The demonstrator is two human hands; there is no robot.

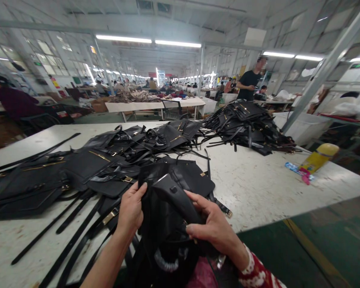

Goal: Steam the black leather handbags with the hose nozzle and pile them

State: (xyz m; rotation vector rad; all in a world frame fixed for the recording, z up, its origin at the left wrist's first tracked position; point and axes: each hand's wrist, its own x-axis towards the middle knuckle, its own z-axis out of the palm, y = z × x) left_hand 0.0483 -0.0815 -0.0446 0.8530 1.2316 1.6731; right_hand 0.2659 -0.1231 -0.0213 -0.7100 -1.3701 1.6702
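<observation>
A black leather-like bag (pixel 156 216) is in front of me, low in the head view. Its edge is pinched between the thumb and fingers of my left hand (pixel 132 208). My right hand (pixel 213 224) is wrapped round a smooth, curved black handheld tool (pixel 175 196) with a small square button and a pale edge at its far end. The tool lies over the bag; I cannot make out its exact kind. Some crumpled clear plastic (pixel 168 262) shows below the bag. Just beyond my hands lies a black flap (pixel 195 178) with a small gold fitting.
Black bags with gold zips and buckles (pixel 93 160) spread across the left of the white table (pixel 258 192). Another heap (pixel 243 124) lies at the back right. A yellow bottle (pixel 319 158) stands near the right edge. A person (pixel 247 82) stands beyond the table.
</observation>
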